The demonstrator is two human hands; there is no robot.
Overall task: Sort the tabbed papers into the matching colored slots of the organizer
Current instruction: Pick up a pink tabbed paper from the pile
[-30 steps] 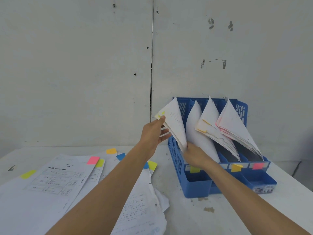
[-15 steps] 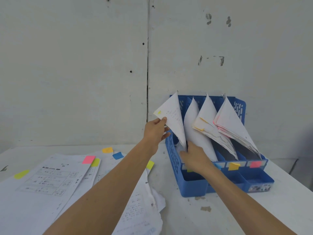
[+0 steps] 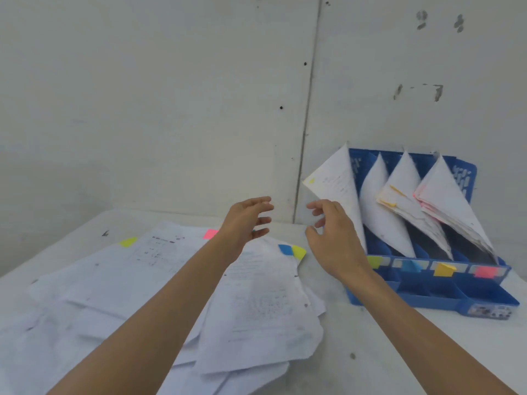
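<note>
A blue plastic organizer [image 3: 427, 292] stands on the table at the right, its four slots marked green-yellow, blue, orange and pink. Leaning sheets fill the slots; the leftmost sheet [image 3: 336, 183] carries a yellow tab at its corner. My right hand [image 3: 330, 235] hovers just left of that sheet, fingers spread, holding nothing. My left hand [image 3: 248, 218] floats over the loose pile of tabbed papers [image 3: 256, 303], fingers loosely curled and empty.
The loose pile spreads over the left and middle of the white table [image 3: 370, 352], showing yellow-green [image 3: 128, 242], pink [image 3: 210, 233], blue [image 3: 285, 249] and yellow [image 3: 299, 251] tabs. A bare white wall [image 3: 171, 109] rises right behind the table.
Both hands have let go of the yellow-tabbed sheet, which now stands in the leftmost slot. They have drawn back to the left, toward the loose pile.
</note>
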